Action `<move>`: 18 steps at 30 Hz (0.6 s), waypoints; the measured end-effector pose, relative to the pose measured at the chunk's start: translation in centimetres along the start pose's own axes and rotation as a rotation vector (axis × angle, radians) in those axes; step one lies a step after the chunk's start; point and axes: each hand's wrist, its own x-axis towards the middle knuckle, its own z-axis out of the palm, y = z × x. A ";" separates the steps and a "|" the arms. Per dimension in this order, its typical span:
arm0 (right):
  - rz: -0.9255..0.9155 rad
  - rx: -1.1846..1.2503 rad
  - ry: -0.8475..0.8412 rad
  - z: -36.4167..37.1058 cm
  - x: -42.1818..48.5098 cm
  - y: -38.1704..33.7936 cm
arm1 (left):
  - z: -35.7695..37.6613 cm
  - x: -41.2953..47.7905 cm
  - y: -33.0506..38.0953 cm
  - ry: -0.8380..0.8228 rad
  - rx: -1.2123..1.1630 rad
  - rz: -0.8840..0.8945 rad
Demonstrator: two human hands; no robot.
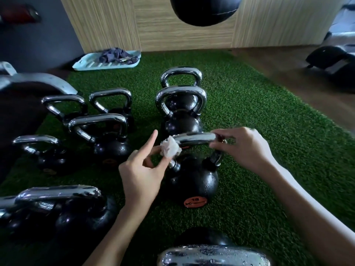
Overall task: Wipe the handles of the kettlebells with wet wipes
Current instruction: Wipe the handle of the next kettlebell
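Observation:
A black kettlebell point(193, 181) with an orange label stands on the green turf in front of me. Its chrome handle point(194, 138) runs between my hands. My left hand point(142, 169) pinches a crumpled white wet wipe point(171, 148) against the handle's left end, index finger raised. My right hand point(244, 148) grips the handle's right end. Several more chrome-handled kettlebells stand around: two behind point(181, 104), a group to the left point(107, 135), a pair at the lower left point(63, 210), and one at the bottom edge point(213, 256) with droplets on its handle.
A light blue tray point(86, 64) holding dark cloths lies by the wooden wall at the back. A black punching bag point(203, 10) hangs overhead. A dark bag point(334, 62) sits on the wood floor at right. A large dark piece of equipment point(23, 104) stands at left.

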 end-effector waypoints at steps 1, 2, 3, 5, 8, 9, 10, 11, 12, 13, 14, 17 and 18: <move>-0.004 -0.050 0.005 -0.2 -0.9 -0.3 | -0.1 0.5 0.3 -0.011 0.001 0.044; -0.009 -0.147 0.030 -0.4 -1.7 -0.6 | -0.1 0.9 0.6 -0.022 0.001 0.080; -0.002 -0.263 0.038 -0.8 -2.1 -0.7 | -0.1 1.2 1.0 -0.031 -0.002 0.107; -0.002 -0.366 0.019 -1.6 -2.3 -1.8 | -0.1 1.7 1.8 -0.045 -0.021 0.150; -0.008 -0.030 -0.085 -2.6 -1.8 -4.1 | -0.1 2.7 2.7 -0.078 -0.074 0.208; -0.003 0.164 -0.149 -2.8 -1.8 -4.9 | 0.0 3.2 3.0 -0.090 -0.091 0.226; 0.013 0.321 -0.210 -3.0 -1.9 -5.7 | 0.0 3.6 3.3 -0.100 -0.102 0.246; 0.028 0.410 -0.256 -3.1 -2.0 -6.1 | 0.1 4.1 3.5 -0.108 -0.108 0.268; 0.020 0.467 -0.295 -3.2 -2.2 -6.5 | 0.3 4.5 3.7 -0.117 -0.109 0.292; 0.000 0.499 -0.313 -3.2 -2.3 -6.6 | 0.4 4.8 3.9 -0.132 -0.105 0.318; -0.019 0.524 -0.319 -3.3 -2.4 -6.8 | 0.5 5.0 4.1 -0.151 -0.099 0.348; 0.006 0.546 -0.270 -3.3 -2.4 -6.5 | 0.5 5.7 4.1 -0.240 -0.089 0.412; 0.036 0.563 -0.252 -3.3 -2.4 -6.4 | 0.3 5.7 3.9 -0.285 -0.077 0.404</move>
